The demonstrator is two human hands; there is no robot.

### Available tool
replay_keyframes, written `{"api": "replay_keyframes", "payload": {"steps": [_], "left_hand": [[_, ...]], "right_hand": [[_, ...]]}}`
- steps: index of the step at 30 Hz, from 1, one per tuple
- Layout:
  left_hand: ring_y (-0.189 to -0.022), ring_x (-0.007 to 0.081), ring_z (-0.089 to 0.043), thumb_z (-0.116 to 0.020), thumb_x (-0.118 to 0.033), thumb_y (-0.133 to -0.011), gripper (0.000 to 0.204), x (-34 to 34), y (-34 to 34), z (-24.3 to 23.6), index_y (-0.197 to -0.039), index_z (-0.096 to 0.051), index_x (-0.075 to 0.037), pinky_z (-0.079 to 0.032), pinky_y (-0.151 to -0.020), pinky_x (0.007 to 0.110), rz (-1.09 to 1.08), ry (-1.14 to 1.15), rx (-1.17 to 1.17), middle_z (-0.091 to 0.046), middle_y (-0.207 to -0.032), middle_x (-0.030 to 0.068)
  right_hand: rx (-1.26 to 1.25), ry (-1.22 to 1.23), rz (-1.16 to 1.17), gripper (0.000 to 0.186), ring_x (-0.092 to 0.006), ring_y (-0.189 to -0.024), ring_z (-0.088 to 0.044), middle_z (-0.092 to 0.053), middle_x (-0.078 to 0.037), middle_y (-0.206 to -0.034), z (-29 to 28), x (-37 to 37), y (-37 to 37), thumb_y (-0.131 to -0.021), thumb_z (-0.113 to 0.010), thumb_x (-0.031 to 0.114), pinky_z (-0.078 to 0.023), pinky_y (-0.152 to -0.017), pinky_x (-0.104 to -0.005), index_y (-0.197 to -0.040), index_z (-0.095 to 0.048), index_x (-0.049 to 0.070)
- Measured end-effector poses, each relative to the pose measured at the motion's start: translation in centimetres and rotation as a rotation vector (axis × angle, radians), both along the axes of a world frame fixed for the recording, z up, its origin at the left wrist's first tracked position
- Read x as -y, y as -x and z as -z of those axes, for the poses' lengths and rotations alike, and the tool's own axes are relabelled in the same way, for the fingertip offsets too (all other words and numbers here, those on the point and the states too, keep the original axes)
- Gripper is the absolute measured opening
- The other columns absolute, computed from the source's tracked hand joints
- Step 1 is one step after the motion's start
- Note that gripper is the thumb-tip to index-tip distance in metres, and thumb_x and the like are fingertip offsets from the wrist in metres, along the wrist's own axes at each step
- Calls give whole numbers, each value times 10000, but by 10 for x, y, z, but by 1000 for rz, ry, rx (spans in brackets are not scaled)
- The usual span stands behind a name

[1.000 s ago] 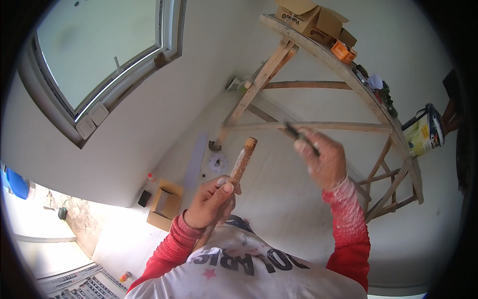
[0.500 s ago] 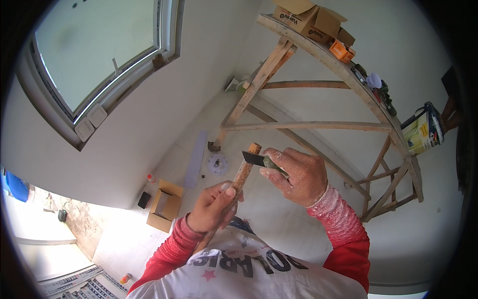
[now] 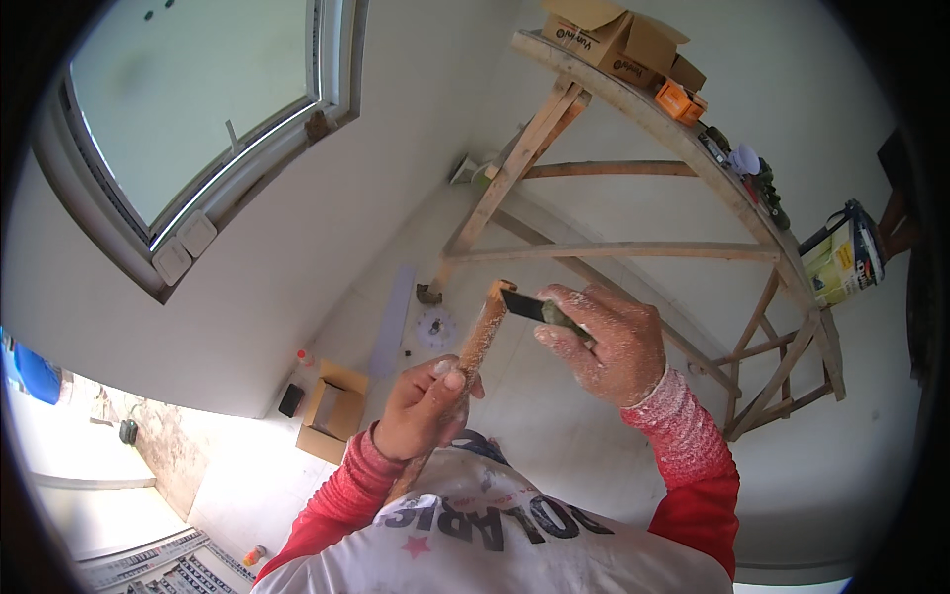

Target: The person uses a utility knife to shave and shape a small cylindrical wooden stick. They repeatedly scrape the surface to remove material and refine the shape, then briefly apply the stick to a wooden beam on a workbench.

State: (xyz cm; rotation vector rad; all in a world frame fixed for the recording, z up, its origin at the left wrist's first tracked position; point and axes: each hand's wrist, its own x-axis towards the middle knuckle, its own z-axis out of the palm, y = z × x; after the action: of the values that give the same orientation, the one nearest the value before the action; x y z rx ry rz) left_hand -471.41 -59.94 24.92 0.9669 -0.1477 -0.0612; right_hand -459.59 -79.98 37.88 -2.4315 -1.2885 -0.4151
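Gripping wooden stick in left hand (axis slanting up rightward), holding dark blade in right hand, beside stick's top

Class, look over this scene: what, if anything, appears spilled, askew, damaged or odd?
Whitish dust coats the right hand and its red cuff far more heavily than the left cuff, which looks lopsided. A mottled brown patch at the picture's lower left also stands out against the pale wall.
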Motion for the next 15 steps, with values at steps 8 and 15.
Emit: {"api": "replay_keyframes", "payload": {"steps": [8,15], "left_hand": [[-406,68,-437,-500,-307,-1067,360,-1,-1,0,-938,-584,18,-334,-418,233,2,-61,6,-494,-540,-1],[-394,70,-451,-504,-307,-1062,367,1,2,1,-915,-595,17,-338,-407,234,-17,-74,-29,-505,-533,2]], "right_hand": [[-4,46,-56,360,-214,-567,-626,-626,-47,-754,4,-5,2,-889,-740,356,-493,-502,-338,-1109,-700,72],[203,195,194,317,-330,-679,-673,-706,-117,-867,35,13,-42,-901,-729,340,-547,-614,-393,-1064,-721,68]]}}
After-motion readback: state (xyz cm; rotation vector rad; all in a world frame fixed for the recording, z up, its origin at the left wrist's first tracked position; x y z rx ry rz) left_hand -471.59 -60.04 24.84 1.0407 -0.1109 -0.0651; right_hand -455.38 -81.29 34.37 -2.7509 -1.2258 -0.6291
